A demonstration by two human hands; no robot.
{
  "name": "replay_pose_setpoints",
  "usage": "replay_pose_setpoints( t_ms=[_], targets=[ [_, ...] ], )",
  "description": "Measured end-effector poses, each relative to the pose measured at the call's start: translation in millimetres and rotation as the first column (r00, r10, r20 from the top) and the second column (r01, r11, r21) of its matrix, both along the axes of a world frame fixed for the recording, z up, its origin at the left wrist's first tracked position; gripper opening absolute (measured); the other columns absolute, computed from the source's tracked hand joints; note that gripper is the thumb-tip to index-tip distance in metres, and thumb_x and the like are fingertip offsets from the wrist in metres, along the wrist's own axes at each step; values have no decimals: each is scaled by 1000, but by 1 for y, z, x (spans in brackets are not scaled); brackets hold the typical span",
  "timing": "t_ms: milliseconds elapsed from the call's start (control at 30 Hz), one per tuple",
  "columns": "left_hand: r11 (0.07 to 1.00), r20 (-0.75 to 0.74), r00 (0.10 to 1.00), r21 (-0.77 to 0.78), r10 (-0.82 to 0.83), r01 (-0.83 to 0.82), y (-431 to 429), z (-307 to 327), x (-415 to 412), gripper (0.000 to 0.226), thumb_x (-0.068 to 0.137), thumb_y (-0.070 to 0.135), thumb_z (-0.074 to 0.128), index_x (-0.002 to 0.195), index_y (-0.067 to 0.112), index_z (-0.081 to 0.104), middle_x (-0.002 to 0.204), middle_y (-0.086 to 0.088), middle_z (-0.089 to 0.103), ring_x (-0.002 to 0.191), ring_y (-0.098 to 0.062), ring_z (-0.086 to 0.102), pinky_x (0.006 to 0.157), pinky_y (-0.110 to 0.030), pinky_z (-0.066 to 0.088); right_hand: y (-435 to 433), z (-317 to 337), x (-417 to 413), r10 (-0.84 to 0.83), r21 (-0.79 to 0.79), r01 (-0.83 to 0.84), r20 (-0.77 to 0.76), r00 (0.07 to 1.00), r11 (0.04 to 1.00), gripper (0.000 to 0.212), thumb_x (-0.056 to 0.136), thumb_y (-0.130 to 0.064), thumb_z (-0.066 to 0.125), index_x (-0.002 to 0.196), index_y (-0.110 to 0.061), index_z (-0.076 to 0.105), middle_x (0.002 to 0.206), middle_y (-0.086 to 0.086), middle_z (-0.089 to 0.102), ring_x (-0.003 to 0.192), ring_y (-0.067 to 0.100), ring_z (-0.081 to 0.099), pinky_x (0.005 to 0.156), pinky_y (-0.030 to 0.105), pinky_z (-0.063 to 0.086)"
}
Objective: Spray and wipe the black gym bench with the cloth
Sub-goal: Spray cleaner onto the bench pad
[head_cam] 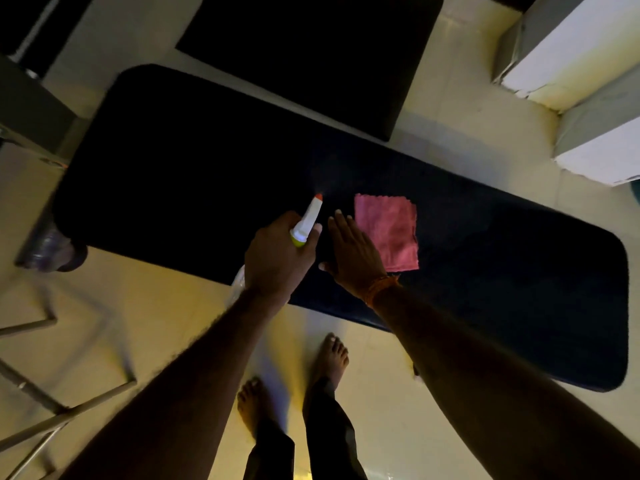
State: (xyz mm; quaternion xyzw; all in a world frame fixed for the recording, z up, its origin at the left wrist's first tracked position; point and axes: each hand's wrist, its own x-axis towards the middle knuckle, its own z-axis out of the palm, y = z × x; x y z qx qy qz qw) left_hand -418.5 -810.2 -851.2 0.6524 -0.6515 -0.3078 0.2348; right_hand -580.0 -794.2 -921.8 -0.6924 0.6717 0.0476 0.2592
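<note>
Padding of the black gym bench (173, 161) fills the middle of the head view, a long slab with rounded corners running from the upper left of the frame down to the right edge. Its surface is matte and dark, with a faint bluish sheen toward the right end.

A pink cloth (388, 230) lies flat on the bench just right of centre. It is folded into a rough square, and its fabric looks soft and nappy, with a wavy stitched edge along the top.

The left hand (277, 261) is wrapped round a spray bottle (308, 220), fingers curled about its neck. The bottle has a white tapered head, an orange nozzle tip, a yellow-green collar and a clear body showing below the wrist. A thin haze hangs over the bench just ahead of the nozzle.

The right hand (353, 251) is spread flat over the bench with straight fingers, holding nothing. It is just beside the cloth's left edge; contact with the cloth cannot be told. An orange thread (379, 289) circles that wrist.

A second black pad (311, 64) sits at upper centre. Bare feet (330, 355) stand on the pale glossy floor (450, 427), and metal tubes (69, 410) cross the lower left.
</note>
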Motion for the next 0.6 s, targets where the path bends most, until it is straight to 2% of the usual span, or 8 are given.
replay_pose_setpoints(
  t_ms=[133, 200, 267, 333, 400, 500, 533, 600],
  targets=[
    [999, -245, 969, -40, -31, 22, -12, 2, -13, 24, 95, 42, 69, 97, 18, 66, 85, 2, 70, 83, -14, 68, 73, -41, 55, 5, 3, -9, -31, -64, 39, 120, 992, 997, 92, 96, -37, 69, 166, -12, 14, 175, 10, 5, 162, 26, 3, 132, 43, 12],
    [996, -315, 948, -92, -37, 8, -14, 7, -16, 17, 95, 40, 69, 102, 25, 66, 89, 6, 69, 85, -1, 66, 75, -24, 55, 10, 8, -19, -178, -181, 208, 170, 969, 961, 88, 96, -35, 70, 165, -14, 20, 173, 10, 14, 161, 28, 11, 131, 43, 16],
    [993, -391, 920, -114, -16, -31, -16, 11, -22, 12, 95, 37, 70, 105, 35, 63, 89, 6, 67, 82, 5, 65, 72, -10, 50, 12, 12, -37, -459, -234, 487, 166, 873, 841, 85, 93, -37, 72, 161, -11, 28, 167, 14, 28, 154, 34, 26, 124, 49, 29],
    [992, -419, 908, -120, -4, -50, -21, 16, -31, 20, 95, 33, 72, 112, 37, 62, 86, 10, 67, 84, 6, 64, 76, -10, 50, 8, 14, -58, -743, -146, 755, 139, 655, 639, 85, 87, -42, 76, 154, -9, 36, 155, 16, 39, 141, 38, 39, 112, 54, 38],
    [989, -414, 910, -141, -21, -41, -28, 20, -42, 25, 95, 28, 72, 119, 26, 65, 91, 13, 67, 88, 5, 64, 82, -17, 53, 1, 13, -74, -870, 8, 872, 77, 488, 490, 81, 86, -50, 76, 145, -7, 42, 149, 17, 44, 138, 39, 42, 110, 53, 37],
    [989, -384, 921, -146, -63, 7, -33, 24, -69, 32, 96, 23, 71, 123, 6, 65, 101, -9, 70, 95, -13, 68, 87, -36, 59, -5, 0, -98, -902, 138, 892, 87, 422, 431, 70, 88, -51, 73, 137, -8, 49, 143, 15, 54, 133, 38, 51, 110, 51, 36],
    [991, -382, 921, -134, -74, 24, -34, 25, -76, 35, 97, 23, 70, 126, 5, 64, 103, -13, 70, 97, -19, 69, 88, -38, 58, -5, -2, -101, -895, 170, 878, 100, 436, 447, 64, 90, -49, 73, 135, -9, 51, 140, 14, 59, 130, 37, 55, 110, 50, 37],
    [990, -374, 924, -142, -79, 27, -37, 28, -82, 35, 98, 24, 69, 130, 15, 61, 100, -13, 68, 96, -22, 69, 89, -31, 56, -8, -2, -101, -856, 203, 834, 192, 480, 513, 52, 93, -40, 71, 133, -9, 56, 134, 13, 64, 123, 36, 62, 104, 44, 47]
  ],
)
